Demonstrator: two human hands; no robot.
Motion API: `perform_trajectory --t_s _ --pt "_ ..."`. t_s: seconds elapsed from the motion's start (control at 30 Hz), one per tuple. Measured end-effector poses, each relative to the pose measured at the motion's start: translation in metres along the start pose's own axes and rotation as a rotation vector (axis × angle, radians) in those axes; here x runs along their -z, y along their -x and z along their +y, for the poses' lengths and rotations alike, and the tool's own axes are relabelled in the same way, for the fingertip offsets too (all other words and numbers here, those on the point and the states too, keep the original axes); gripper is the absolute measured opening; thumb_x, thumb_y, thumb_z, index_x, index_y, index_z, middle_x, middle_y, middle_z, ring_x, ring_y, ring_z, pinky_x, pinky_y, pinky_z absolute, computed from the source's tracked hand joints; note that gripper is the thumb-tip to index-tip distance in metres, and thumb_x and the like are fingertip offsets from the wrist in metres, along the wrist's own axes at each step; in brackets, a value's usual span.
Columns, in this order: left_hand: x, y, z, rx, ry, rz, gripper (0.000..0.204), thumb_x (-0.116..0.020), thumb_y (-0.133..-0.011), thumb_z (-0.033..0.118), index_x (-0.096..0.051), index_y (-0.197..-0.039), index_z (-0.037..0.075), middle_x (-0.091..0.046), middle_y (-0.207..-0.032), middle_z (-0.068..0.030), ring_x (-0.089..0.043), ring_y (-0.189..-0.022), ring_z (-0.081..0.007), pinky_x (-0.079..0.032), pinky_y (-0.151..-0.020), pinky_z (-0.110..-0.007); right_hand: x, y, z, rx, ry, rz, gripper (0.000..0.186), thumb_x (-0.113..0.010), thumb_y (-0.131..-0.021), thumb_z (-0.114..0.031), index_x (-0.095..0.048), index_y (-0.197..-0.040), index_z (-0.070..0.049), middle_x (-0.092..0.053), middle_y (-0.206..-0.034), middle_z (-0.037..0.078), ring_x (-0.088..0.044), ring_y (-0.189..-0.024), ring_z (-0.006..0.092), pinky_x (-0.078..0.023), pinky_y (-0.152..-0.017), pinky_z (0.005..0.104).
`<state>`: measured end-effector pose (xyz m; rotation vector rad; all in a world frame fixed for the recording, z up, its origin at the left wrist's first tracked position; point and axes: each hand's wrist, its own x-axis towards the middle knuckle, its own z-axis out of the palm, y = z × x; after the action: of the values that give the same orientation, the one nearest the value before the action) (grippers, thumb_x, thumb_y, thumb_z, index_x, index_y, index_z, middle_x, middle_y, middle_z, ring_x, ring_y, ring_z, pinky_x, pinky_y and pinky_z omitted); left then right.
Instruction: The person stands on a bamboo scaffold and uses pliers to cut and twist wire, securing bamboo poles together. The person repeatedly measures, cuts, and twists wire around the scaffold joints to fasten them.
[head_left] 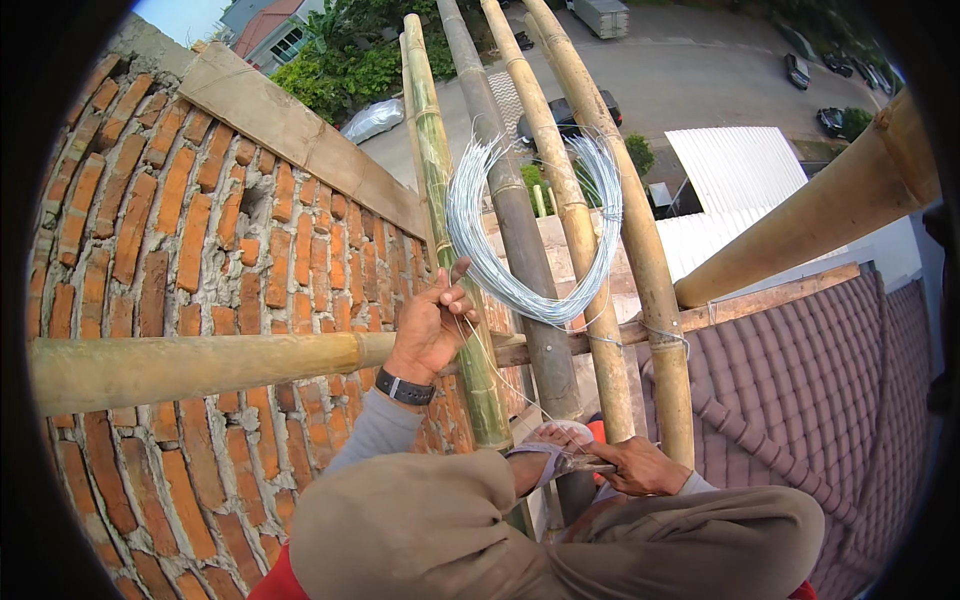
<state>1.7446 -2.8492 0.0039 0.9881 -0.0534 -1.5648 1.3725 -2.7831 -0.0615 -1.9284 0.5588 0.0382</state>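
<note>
My left hand (435, 318), wearing a dark wristband, is raised beside the green bamboo pole, with its fingers curled on a thin wire (487, 352). That wire slants down from the fingers toward my sandalled foot (560, 437). Low in the middle, my right hand (645, 466) is closed around a dark metal hand tool (585, 464); its exact kind is unclear. A loose coil of silvery wire (545, 300) lies over the bamboo poles ahead of my hands, looped around the grey pole (510, 200).
A brick wall (150, 230) rises on the left, crossed by a horizontal bamboo pole (200, 370). A thick bamboo pole (800, 220) slants in at right above a tiled roof (800, 370). Far below are a road (690, 80) and parked vehicles. Wire ties bind poles to a crossbeam (740, 308).
</note>
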Motion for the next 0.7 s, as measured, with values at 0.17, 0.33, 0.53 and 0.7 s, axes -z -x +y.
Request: perform_trajectory --t_s 0.17,0.33,0.53,0.7 --pt "0.006 0.004 0.000 -0.007 0.119 -0.019 0.036 -0.036 -0.114 0.029 -0.054 -0.135 0.007 -0.044 -0.067 0.0079 -0.046 -0.060 -0.0040 -0.048 -0.068 -0.026 -0.004 0.003 0.010 0.040 0.032 -0.048 0.051 -0.066 -0.085 -0.014 -0.056 -0.135 -0.016 -0.072 -0.090 0.020 -0.069 -0.079 0.0425 -0.054 -0.071 0.0514" --pt "-0.001 0.015 0.001 0.004 0.024 -0.227 0.043 -0.036 -0.114 0.037 -0.053 -0.136 0.004 -0.029 -0.066 0.0057 -0.026 -0.058 -0.0081 -0.032 -0.059 -0.026 -0.002 0.007 0.008 0.054 0.078 -0.047 0.054 -0.068 -0.083 -0.013 -0.057 -0.135 -0.016 -0.072 -0.091 0.019 -0.069 -0.080 0.0409 -0.055 -0.072 0.0504" --pt "-0.011 0.025 0.003 0.072 -0.006 -0.448 0.045 -0.031 -0.114 0.037 -0.060 -0.126 0.005 -0.026 -0.065 0.0063 -0.023 -0.055 -0.0086 -0.029 -0.056 -0.026 -0.003 0.010 0.009 0.060 0.101 -0.038 0.057 -0.069 -0.080 -0.011 -0.057 -0.136 -0.016 -0.073 -0.092 0.017 -0.070 -0.082 0.0389 -0.056 -0.073 0.0492" --pt "-0.015 0.030 0.001 0.136 -0.034 -0.514 0.049 -0.029 -0.114 0.039 -0.062 -0.124 0.004 -0.026 -0.063 0.0066 -0.022 -0.054 -0.0088 -0.031 -0.056 -0.027 -0.004 0.014 0.010 0.058 0.112 -0.007 0.059 -0.070 -0.078 -0.010 -0.058 -0.136 -0.016 -0.074 -0.093 0.016 -0.071 -0.083 0.0373 -0.056 -0.073 0.0482"
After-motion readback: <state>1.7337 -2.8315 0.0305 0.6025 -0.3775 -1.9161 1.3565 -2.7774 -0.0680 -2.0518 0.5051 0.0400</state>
